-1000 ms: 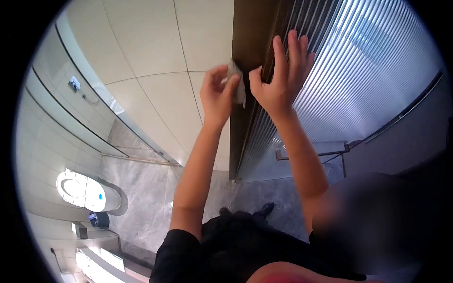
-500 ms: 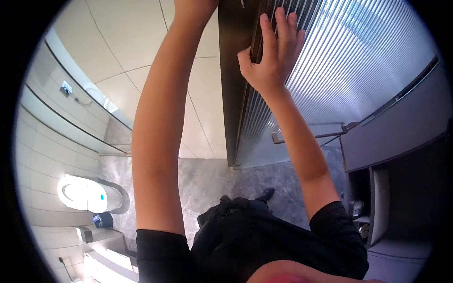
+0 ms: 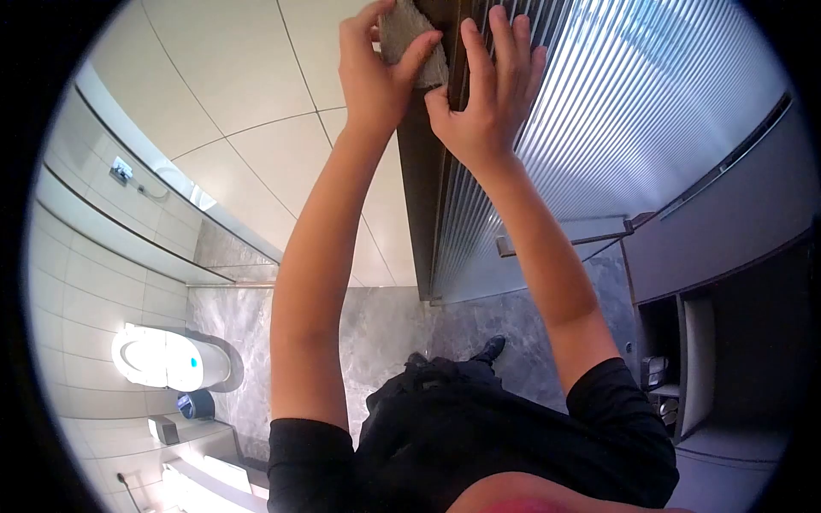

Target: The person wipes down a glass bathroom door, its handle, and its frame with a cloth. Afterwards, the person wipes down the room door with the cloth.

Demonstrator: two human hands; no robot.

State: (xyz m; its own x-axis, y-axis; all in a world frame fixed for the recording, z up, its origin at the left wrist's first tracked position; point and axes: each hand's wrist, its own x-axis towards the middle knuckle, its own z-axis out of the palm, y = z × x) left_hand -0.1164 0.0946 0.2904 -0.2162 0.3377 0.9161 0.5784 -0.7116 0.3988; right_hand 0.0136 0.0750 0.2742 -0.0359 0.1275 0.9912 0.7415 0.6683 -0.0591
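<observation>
My left hand (image 3: 374, 84) is closed around a grey cloth (image 3: 405, 32) with a fuzzy edge, thumb over its front. The cloth lies against the dark door frame (image 3: 417, 179), at the top of the view. Just to the right, my right hand (image 3: 487, 115) rests with fingers stretched out on the edge of the ribbed glass door (image 3: 633, 111). Its thumb is spread towards the dark frame and nothing is held in it. The far end of the cloth is cut off by the view's edge.
A door handle (image 3: 564, 239) juts out below my right forearm. To the left are a white toilet (image 3: 205, 368), a dark blue bin (image 3: 197, 404) and a glass partition (image 3: 128, 227). Shelves (image 3: 697, 359) stand at the right, above the grey marbled floor (image 3: 376, 325).
My left hand has come down into view along the door frame, and the grey cloth in it now shows. My right hand stays on the door edge, shifted slightly up and left.
</observation>
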